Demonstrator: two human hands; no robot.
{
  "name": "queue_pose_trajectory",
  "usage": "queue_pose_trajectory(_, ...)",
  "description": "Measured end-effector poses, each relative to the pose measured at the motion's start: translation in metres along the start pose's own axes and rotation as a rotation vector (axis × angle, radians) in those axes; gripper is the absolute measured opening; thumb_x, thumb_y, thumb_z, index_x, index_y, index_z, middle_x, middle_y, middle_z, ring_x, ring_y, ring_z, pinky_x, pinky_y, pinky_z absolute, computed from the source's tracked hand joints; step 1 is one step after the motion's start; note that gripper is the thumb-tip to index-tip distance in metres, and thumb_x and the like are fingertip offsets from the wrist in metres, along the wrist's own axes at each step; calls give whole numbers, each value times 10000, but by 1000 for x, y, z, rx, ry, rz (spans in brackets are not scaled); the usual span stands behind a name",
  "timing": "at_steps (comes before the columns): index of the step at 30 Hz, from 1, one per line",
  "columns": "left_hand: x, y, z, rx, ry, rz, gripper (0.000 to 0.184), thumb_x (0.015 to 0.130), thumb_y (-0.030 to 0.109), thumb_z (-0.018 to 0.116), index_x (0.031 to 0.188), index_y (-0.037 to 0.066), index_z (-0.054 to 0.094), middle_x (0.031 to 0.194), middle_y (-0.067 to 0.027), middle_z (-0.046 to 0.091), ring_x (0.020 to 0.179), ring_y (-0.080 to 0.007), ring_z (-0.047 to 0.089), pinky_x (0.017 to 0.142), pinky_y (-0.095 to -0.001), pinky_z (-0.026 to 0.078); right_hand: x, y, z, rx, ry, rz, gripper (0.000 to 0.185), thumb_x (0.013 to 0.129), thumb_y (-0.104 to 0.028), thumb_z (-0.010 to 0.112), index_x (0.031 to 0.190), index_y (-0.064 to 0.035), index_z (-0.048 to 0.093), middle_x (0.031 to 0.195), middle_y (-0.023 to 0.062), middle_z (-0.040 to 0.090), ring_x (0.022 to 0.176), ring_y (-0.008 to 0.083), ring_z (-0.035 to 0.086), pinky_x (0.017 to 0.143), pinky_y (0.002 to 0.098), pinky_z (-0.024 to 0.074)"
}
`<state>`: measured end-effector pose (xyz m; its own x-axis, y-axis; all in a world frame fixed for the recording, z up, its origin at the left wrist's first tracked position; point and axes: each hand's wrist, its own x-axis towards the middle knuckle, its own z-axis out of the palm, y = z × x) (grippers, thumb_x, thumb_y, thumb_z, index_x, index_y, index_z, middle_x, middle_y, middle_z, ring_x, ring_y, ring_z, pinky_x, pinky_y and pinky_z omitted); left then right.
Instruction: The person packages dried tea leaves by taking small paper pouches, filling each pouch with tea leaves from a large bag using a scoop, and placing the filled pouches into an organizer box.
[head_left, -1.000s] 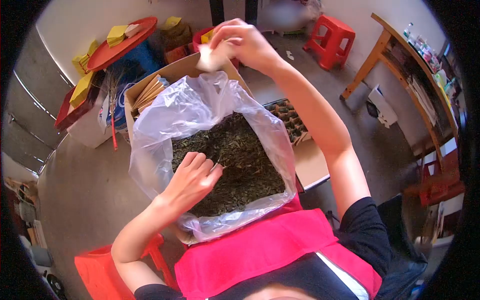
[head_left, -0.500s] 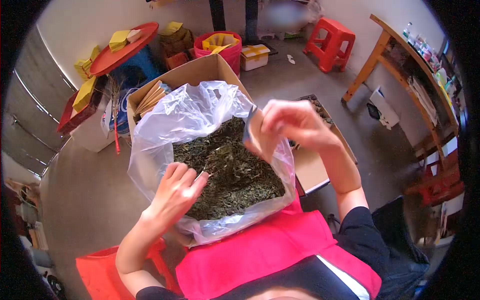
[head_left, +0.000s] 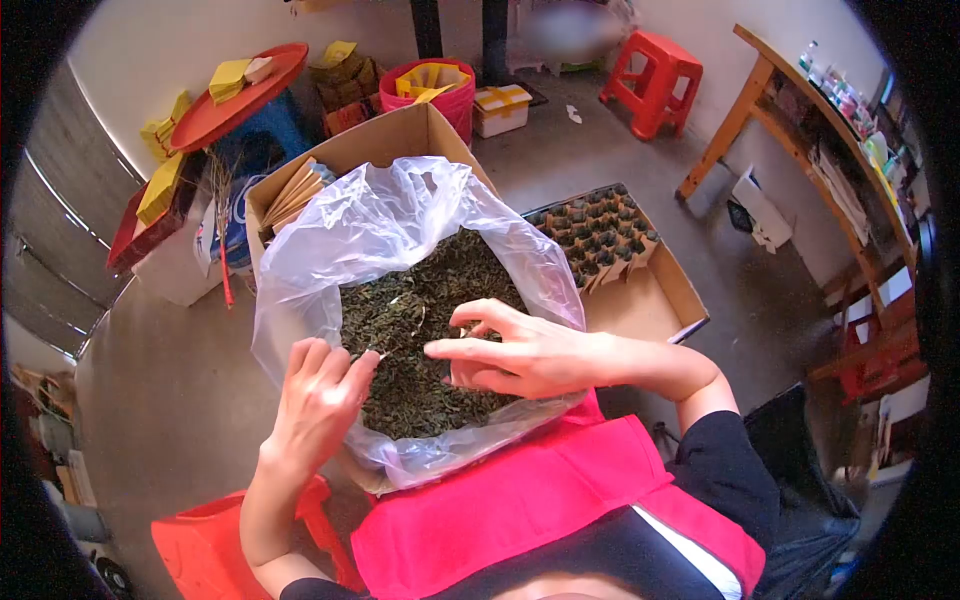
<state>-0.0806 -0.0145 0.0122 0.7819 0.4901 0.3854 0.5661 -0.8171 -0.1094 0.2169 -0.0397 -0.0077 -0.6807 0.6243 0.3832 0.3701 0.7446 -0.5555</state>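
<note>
Dried dark green leaves [head_left: 430, 260] fill a clear plastic bag [head_left: 300, 250], which lines a cardboard box [head_left: 425, 120] in front of me. At the left side of the leaves is my left hand [head_left: 325, 395], its fingers curled closed. Small pale bits, perhaps stems, show at its fingertips; what else it holds is hidden. My right hand [head_left: 530, 350] hovers over the right part of the leaves, fingers apart, with nothing plainly held. Its fingertips point toward my left hand.
Right of the box, a shallow cardboard tray [head_left: 640, 305] holds rows of brown, dark-topped paper packets [head_left: 600, 230]. Folded brown paper pieces [head_left: 295, 195] stand in the box's left corner. Red stools [head_left: 655, 85] [head_left: 215, 545], a pink bucket [head_left: 430, 85] and a wooden table [head_left: 740, 130] surround me.
My right hand has come down and left over the leaves; the brown-and-dark paper piece it held is no longer in it. My left hand has shifted slightly left. The tray's packets are now uncovered.
</note>
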Motion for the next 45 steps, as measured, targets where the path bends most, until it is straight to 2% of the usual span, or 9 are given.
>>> queue_pose_trajectory(4,1,1,-1,-14,37,-5,303,733,51,725,1033,64,687,737,-50,535,779,-238,549,831,-378,443,-1,-1,12,-545,276,-231,606,825,-221,784,1377,-90,573,1172,135,556,1001,251,623,871,368,546)
queue_pose_trajectory(8,0,2,-1,-28,62,-13,298,747,40,740,1038,72,681,739,-52,537,772,-242,548,832,-381,439,-7,-2,17,-617,305,-218,585,794,-239,796,1314,-51,604,1270,158,620,1038,262,670,851,346,569)
queue_pose_trajectory(9,0,2,-1,-30,66,-16,298,751,39,744,1040,74,679,740,-52,537,772,-243,548,833,-382,438,-9,0,19,-635,301,-221,502,793,-250,797,1216,-42,626,1362,171,593,1075,264,670,863,342,567)
queue_pose_trajectory(12,-1,2,-3,-26,49,-25,292,762,42,751,1042,80,677,740,-53,535,775,-247,549,833,-387,436,-11,-5,18,-595,302,-179,383,850,-293,747,1118,-66,593,1344,171,599,1048,263,674,860,353,556)
queue_pose_trajectory(18,-2,2,-3,-32,47,-34,309,751,46,758,1046,88,674,750,-56,536,780,-257,551,831,-395,440,-13,-17,23,-436,243,-31,357,815,-313,772,964,-66,561,1374,197,559,890,244,675,790,358,568)
queue_pose_trajectory(25,-3,1,-18,-63,92,-66,338,711,-5,760,1023,104,687,732,-62,509,743,-270,510,789,-405,454,1,-25,7,-102,270,-1,297,757,-163,838,845,-63,572,1102,137,592,913,278,699,749,339,585)
queue_pose_trajectory(29,-4,-3,-29,-46,94,-51,317,705,3,759,1001,107,711,709,-43,460,724,-242,491,773,-387,436,9,-20,-16,-152,385,-63,338,705,-117,870,744,-46,541,1051,144,623,857,287,676,706,333,560)
queue_pose_trajectory(33,-4,-3,-40,-107,93,-35,325,690,-24,767,986,100,717,703,-42,456,716,-252,477,733,-389,432,18,5,-2,-198,288,-87,331,748,-148,839,798,-63,523,1045,95,585,740,247,629,653,348,524)
queue_pose_trajectory(45,16,-11,-66,-153,20,103,389,619,-18,750,987,105,731,688,-12,420,701,-222,478,776,-379,434,22,10,2,-185,219,-68,326,727,-158,845,836,-57,555,1048,88,617,775,250,654,660,352,533)
